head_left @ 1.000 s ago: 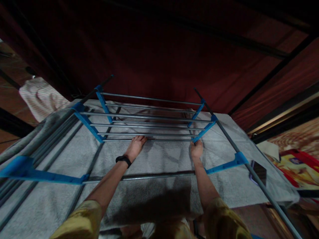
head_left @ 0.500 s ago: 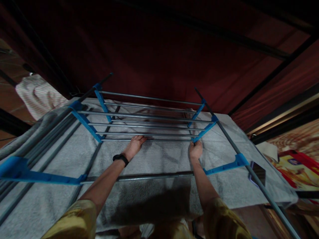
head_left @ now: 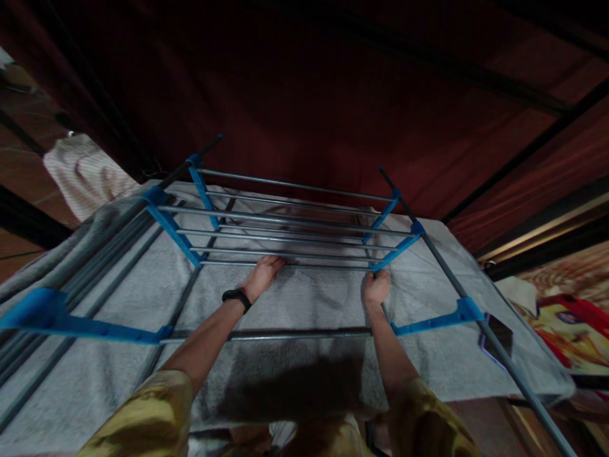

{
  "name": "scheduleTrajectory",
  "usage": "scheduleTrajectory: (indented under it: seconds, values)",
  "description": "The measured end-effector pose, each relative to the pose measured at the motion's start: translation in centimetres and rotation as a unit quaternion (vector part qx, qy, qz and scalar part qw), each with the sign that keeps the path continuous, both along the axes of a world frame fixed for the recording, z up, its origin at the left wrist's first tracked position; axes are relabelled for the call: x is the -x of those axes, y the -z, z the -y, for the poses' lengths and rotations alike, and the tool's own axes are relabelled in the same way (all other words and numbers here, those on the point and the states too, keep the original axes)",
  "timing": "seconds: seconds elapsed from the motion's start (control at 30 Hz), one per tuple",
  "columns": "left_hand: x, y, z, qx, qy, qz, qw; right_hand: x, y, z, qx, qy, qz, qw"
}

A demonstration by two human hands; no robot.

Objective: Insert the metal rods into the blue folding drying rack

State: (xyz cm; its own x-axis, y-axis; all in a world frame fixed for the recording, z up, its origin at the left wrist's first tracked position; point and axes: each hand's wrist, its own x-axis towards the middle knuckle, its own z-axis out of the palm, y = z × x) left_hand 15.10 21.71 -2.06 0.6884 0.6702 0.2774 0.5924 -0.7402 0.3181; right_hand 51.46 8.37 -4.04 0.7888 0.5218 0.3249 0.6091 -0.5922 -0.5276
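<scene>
A rack of grey metal rods and blue plastic brackets lies on its side across a towel-covered surface. My left hand (head_left: 264, 277), with a black band at the wrist, is closed over the lowest cross rod (head_left: 323, 267) of the middle tier, left of its centre. At that rod's right end, my right hand (head_left: 377, 287) is wrapped round the thin side pole, just below the tip of a blue bracket (head_left: 397, 252). The fingers' undersides are hidden. Nearer me, another cross rod (head_left: 299, 334) runs between a left bracket (head_left: 95, 324) and a right bracket (head_left: 438, 317).
Several loose grey tubes (head_left: 102, 263) lie along the left side on the grey towel (head_left: 295, 381). A phone (head_left: 497, 339) rests at the right beside a long pole. A red and yellow package (head_left: 573, 330) is beyond the right edge. Dark red cloth (head_left: 304, 114) hangs behind.
The view has turned slightly, so the rack and both hands appear a little further right. Both hands keep their places on the rack.
</scene>
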Motion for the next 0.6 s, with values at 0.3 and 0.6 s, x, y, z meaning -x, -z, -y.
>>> scheduleTrajectory:
  seconds: [0.3, 0.6]
  values:
    - [-1.1, -2.8, 4.8, -0.094, -0.072, -0.117, 0.986, -0.3, -1.4, 0.9, -0.022, -0.059, -0.020, 0.998]
    - [1.7, -5.1, 14.3, -0.232, -0.036, -0.175, 0.956, 9.5, -0.4, 7.7, -0.064, -0.262, 0.014, 0.963]
